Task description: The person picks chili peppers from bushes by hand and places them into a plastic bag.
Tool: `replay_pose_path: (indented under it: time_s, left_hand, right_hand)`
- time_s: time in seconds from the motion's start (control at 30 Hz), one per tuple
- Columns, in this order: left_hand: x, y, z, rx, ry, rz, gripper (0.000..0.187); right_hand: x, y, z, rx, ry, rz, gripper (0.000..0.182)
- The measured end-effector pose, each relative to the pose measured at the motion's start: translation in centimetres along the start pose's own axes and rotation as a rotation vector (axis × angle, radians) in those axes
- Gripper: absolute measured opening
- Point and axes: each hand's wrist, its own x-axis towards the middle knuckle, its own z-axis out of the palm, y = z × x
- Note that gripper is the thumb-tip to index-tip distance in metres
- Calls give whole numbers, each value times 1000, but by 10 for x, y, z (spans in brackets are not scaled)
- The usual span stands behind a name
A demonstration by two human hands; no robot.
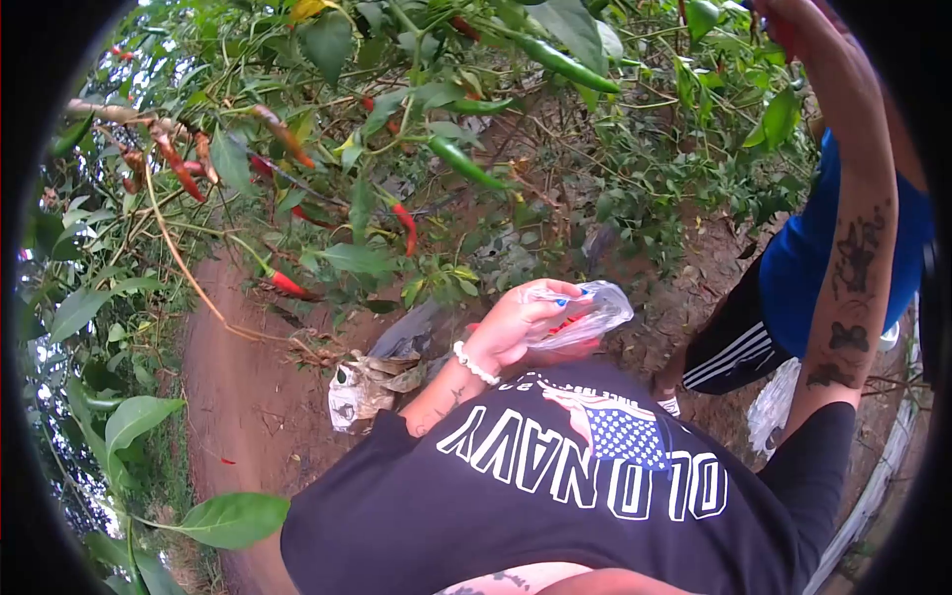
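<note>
My left hand (526,322), with a white beaded bracelet at the wrist, is closed on the gathered top of a clear plastic bag (607,309). Red chili peppers (567,325) show through the plastic. My right arm stretches up to the top right, where my right hand (793,28) is near the pepper leaves. It is dark and partly cut off there, so its fingers are not clear. On the plants ahead hang a long green chili (565,64), another green chili (466,164), a red chili (405,228) and a lower red chili (288,285).
Several shriveled red chilies (180,174) hang at upper left. A co-worker in a blue shirt (843,248) and striped black trousers (734,342) stands close on the right. Another clear plastic bag (773,407) is beside my right arm. Crumpled plastic (357,397) lies on bare soil (238,397).
</note>
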Motion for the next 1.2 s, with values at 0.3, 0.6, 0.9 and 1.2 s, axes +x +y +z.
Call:
replay_pose_path:
  time_s: [0.3, 0.6, 0.9, 1.2]
  left_hand:
    - [-1, 9, 9, -53, 10, -35, 22]
    - [7, 9, 7, -135, 15, 16, 34]
    - [27, -2, -2, -237, -16, 89, 35]
    - [42, 14, 3, -192, -38, 49, 37]
  right_hand:
    - [-7, 22, -1, -61, -64, -429, 18]
    - [-70, 81, 12, 153, 390, -451, 23]
    - [-218, 158, 123, 405, -99, 279, 32]
    - [-229, 184, 130, 103, -171, 131, 34]
